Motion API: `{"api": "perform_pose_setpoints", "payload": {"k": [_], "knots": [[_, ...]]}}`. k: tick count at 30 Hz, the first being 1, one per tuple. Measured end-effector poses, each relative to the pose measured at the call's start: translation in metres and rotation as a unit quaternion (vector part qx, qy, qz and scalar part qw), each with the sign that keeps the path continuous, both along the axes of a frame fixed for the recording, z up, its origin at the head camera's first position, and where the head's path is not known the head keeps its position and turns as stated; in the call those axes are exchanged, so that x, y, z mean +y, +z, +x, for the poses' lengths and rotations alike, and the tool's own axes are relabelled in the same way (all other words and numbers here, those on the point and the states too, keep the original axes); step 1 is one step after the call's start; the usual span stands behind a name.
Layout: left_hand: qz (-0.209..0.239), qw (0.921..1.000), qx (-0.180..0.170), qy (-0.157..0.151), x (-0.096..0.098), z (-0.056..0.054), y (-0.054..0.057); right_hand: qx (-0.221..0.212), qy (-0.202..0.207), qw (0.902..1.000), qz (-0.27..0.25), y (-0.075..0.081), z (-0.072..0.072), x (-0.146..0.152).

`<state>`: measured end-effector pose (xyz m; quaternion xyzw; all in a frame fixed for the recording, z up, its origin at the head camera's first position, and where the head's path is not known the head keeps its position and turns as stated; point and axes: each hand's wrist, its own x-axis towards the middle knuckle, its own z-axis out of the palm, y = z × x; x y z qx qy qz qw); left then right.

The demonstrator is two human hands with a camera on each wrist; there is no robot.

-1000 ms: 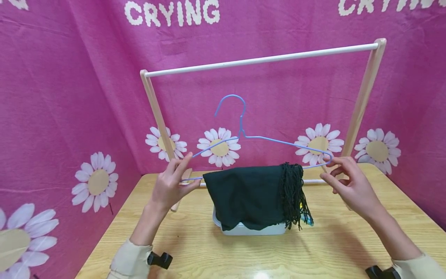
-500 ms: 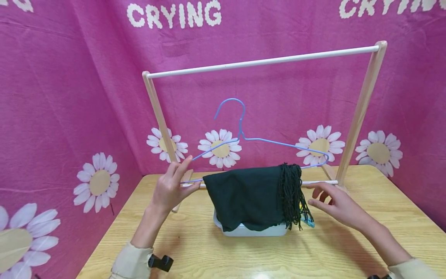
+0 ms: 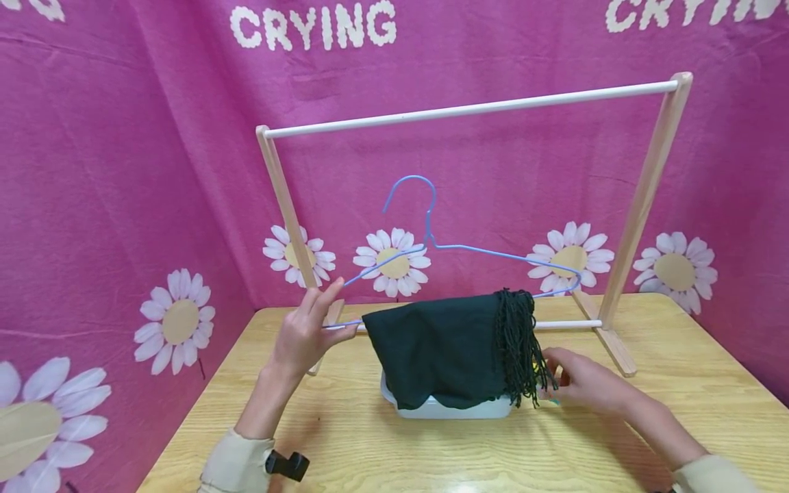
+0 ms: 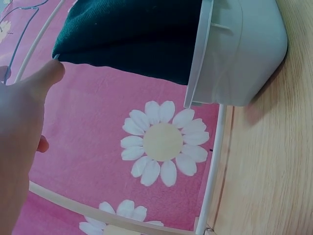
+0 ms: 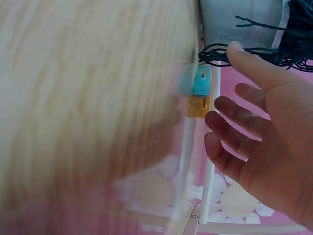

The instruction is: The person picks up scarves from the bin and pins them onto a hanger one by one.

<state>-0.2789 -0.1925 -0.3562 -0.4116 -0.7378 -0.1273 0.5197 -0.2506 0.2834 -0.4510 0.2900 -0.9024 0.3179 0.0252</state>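
Note:
In the head view, my left hand (image 3: 298,335) grips the left end of a blue wire clothes hanger (image 3: 493,252), its hook pointing up. Folded over the hanger's lower bar is a dark green scarf (image 3: 444,349) with a fringe on its right side. My right hand (image 3: 588,380) is low beside that fringe, holding nothing. Its fingers are loosely bent in the right wrist view, close to a teal clip (image 5: 202,81) and an orange-yellow clip (image 5: 199,105). The head view mostly hides these clips behind fringe and hand.
A pale plastic container (image 3: 456,412) stands on the wooden table (image 3: 345,445), partly covered by the hanging scarf. Behind it is a wooden-legged rack with a white top rail (image 3: 481,108) and a lower rail (image 3: 567,324). A pink flowered cloth (image 3: 185,171) surrounds the table.
My right hand has let go of the hanger's right end and moved down and left to the clips beside the fringe. The left hand keeps its grip on the hanger.

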Motion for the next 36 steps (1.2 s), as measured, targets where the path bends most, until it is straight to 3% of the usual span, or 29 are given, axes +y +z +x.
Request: {"api": "perform_pose_setpoints", "payload": {"k": [13, 23, 31, 36], "knots": [[0.001, 1.0000, 0.001, 0.008, 0.006, 0.000, -0.001, -0.023, 0.006, 0.9991, 0.035, -0.004, -0.002, 0.002], [0.004, 0.9999, 0.000, 0.017, 0.008, 0.001, 0.000, -0.013, -0.030, 0.9994, 0.014, 0.019, 0.001, 0.006], [-0.005, 0.9989, -0.046, 0.013, 0.007, 0.004, 0.001, 0.105, -0.017, 0.9933, -0.043, 0.034, 0.004, 0.007], [-0.004, 0.9972, -0.070, 0.026, 0.007, 0.005, 0.000, 0.124, -0.007, 0.9893, -0.077, 0.044, 0.008, 0.009]]}}
